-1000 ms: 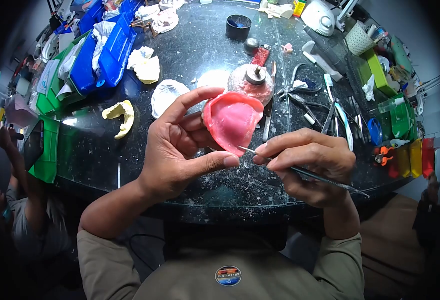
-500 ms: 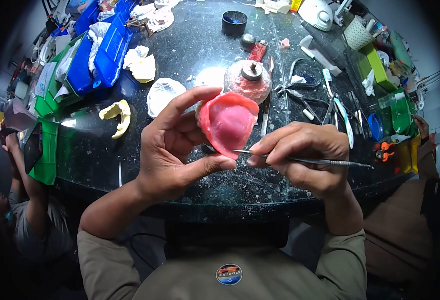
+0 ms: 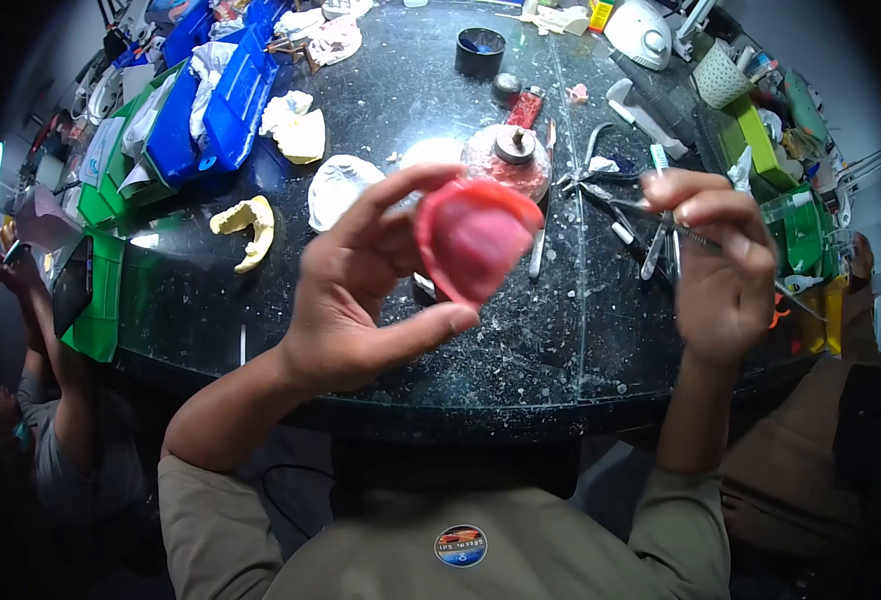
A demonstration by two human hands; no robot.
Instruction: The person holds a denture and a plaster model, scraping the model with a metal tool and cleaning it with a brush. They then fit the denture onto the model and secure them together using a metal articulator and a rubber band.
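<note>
Between the thumb and fingers of my left hand [image 3: 360, 285] is a pink wax piece [image 3: 475, 240] with a raised rim, held above the dark table [image 3: 440, 375]. My right hand [image 3: 725, 260] is up on the right, apart from the wax, its fingers closed on a thin metal tool [image 3: 698, 238] that slants down to the right. Just behind the wax stands a round burner [image 3: 508, 158] with a metal top. A knife [image 3: 537, 255] lies to the right of the burner. Pliers [image 3: 592, 170] and other tools lie near my right hand.
Blue bins [image 3: 240, 100] and green bins [image 3: 95, 300] line the left side. A yellow plaster arch [image 3: 250, 232], a white cast [image 3: 342, 190] and a black cup [image 3: 480, 55] stand on the table. Persons sit at both sides; one person's hand [image 3: 22, 262] shows at far left.
My right hand has moved away from the wax, up and to the right, with the tool. The wax piece in my left hand has shifted slightly right and tilted.
</note>
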